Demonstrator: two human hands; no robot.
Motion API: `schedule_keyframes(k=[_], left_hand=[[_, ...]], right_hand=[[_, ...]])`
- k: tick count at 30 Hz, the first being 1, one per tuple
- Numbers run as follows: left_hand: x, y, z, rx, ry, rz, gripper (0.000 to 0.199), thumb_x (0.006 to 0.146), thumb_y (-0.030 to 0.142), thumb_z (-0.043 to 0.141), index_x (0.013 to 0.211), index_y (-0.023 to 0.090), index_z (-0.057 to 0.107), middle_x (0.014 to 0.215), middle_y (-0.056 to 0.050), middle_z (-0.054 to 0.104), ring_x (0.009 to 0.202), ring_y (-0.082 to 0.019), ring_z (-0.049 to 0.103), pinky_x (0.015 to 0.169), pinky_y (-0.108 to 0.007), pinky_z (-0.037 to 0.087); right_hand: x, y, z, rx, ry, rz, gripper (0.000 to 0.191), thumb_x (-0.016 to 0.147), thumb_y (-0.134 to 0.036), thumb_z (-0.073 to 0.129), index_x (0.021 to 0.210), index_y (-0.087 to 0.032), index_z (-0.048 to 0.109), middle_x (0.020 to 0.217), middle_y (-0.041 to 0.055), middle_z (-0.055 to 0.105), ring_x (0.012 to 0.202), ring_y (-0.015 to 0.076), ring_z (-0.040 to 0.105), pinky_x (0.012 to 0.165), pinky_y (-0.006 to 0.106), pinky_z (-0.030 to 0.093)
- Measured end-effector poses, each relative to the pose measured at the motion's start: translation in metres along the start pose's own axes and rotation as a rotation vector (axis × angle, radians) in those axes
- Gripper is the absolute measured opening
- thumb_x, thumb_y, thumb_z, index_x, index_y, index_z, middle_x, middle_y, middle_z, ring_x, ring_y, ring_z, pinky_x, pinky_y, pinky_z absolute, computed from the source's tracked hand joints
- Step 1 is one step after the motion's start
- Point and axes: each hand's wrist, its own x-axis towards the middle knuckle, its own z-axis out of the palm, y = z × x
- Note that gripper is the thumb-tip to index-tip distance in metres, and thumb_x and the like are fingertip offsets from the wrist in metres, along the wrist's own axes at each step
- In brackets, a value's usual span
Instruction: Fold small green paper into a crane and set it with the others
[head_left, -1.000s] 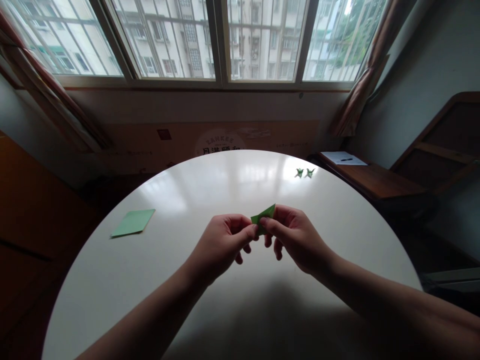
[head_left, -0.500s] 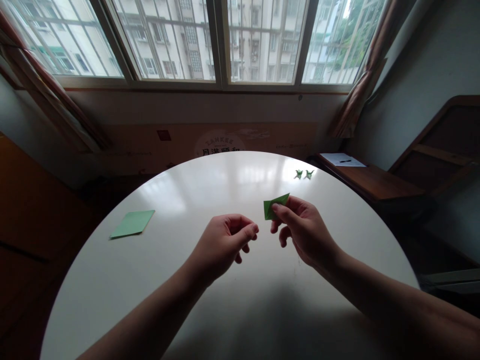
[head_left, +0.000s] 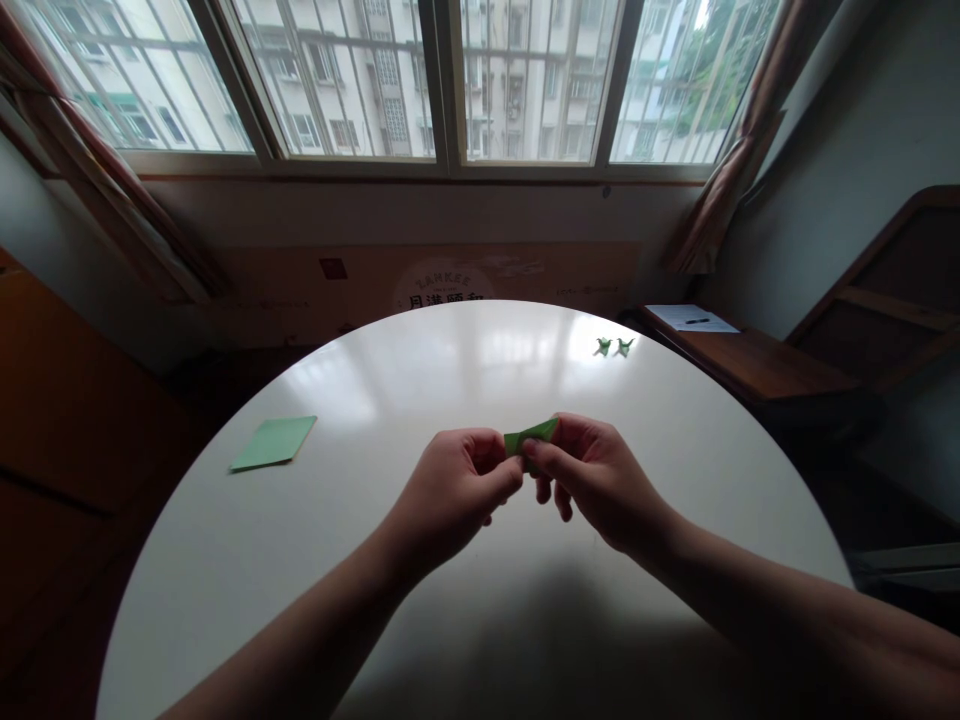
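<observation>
A small folded piece of bright green paper is held up in front of the person, above the middle of a round, glossy white table. The right hand has its grip clamped on the paper, the thumb lying flat across the near face and the forefinger behind it; the other fingers curl loosely below. The left hand meets it from the other side, its grip closed on the paper's left edge between thumb and bent forefinger. The two hands are just beside each other, thumb tips nearly meeting, and the paper's upper right corner rises to a point beside the right forefinger. The creases are too small to make out fully.

Well to the left, a flat, square pale green sheet or stack of paper lies on the table, set at a slant. Near the far right edge stand two tiny green folded-paper figures with pointed tips, one on the left and one on the right, close together. Beyond that edge, a low brown wooden surface carries a white sheet of paper with a slim dark pen on it.
</observation>
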Motion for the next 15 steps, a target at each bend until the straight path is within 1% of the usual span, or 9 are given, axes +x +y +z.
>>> schedule_keyframes(k=[4, 8, 11, 13, 15], left_hand=[[-0.0008, -0.0007, -0.0023, 0.010, 0.005, 0.019, 0.016, 0.078, 0.023, 0.060, 0.064, 0.015, 0.063, 0.053, 0.003, 0.056, 0.047, -0.009, 0.050, 0.040, -0.017, 0.041], [-0.0001, -0.0014, -0.0039, -0.037, 0.002, -0.013, 0.014, 0.075, 0.023, 0.061, 0.063, 0.015, 0.064, 0.053, 0.003, 0.057, 0.048, -0.009, 0.051, 0.040, -0.017, 0.041], [0.0019, -0.0002, -0.0065, -0.068, 0.015, -0.046, 0.012, 0.072, 0.022, 0.062, 0.063, 0.015, 0.065, 0.054, 0.002, 0.059, 0.049, -0.009, 0.051, 0.040, -0.017, 0.041], [0.0037, 0.0008, -0.0086, -0.089, 0.048, -0.050, 0.013, 0.072, 0.024, 0.063, 0.063, 0.014, 0.065, 0.056, 0.001, 0.060, 0.049, -0.009, 0.051, 0.040, -0.016, 0.040], [0.0051, 0.0013, -0.0099, -0.125, 0.090, -0.031, 0.015, 0.074, 0.027, 0.064, 0.067, 0.014, 0.066, 0.060, 0.000, 0.062, 0.050, -0.009, 0.051, 0.040, -0.017, 0.041]], right_hand=[[0.0007, -0.0003, -0.0013, -0.018, 0.019, -0.024, 0.019, 0.087, -0.032, 0.072, 0.081, -0.014, 0.068, 0.062, -0.0011, 0.064, 0.049, 0.0105, 0.059, 0.034, 0.015, 0.042], [0.0018, -0.0016, -0.0028, -0.010, 0.022, -0.018, 0.020, 0.088, -0.033, 0.072, 0.080, -0.015, 0.068, 0.062, -0.0004, 0.065, 0.049, 0.0108, 0.060, 0.034, 0.015, 0.041], [0.0049, -0.0039, -0.0066, 0.025, 0.103, -0.019, 0.021, 0.086, -0.033, 0.073, 0.078, -0.015, 0.066, 0.061, -0.0016, 0.064, 0.048, 0.0104, 0.059, 0.034, 0.015, 0.040], [0.0069, -0.0050, -0.0090, 0.048, 0.165, -0.017, 0.021, 0.085, -0.033, 0.074, 0.078, -0.016, 0.066, 0.061, -0.0025, 0.062, 0.048, 0.0098, 0.059, 0.033, 0.014, 0.038], [0.0078, -0.0051, -0.0099, 0.056, 0.169, -0.007, 0.022, 0.085, -0.034, 0.075, 0.076, -0.016, 0.065, 0.061, -0.0029, 0.062, 0.046, 0.0090, 0.058, 0.033, 0.014, 0.037]])
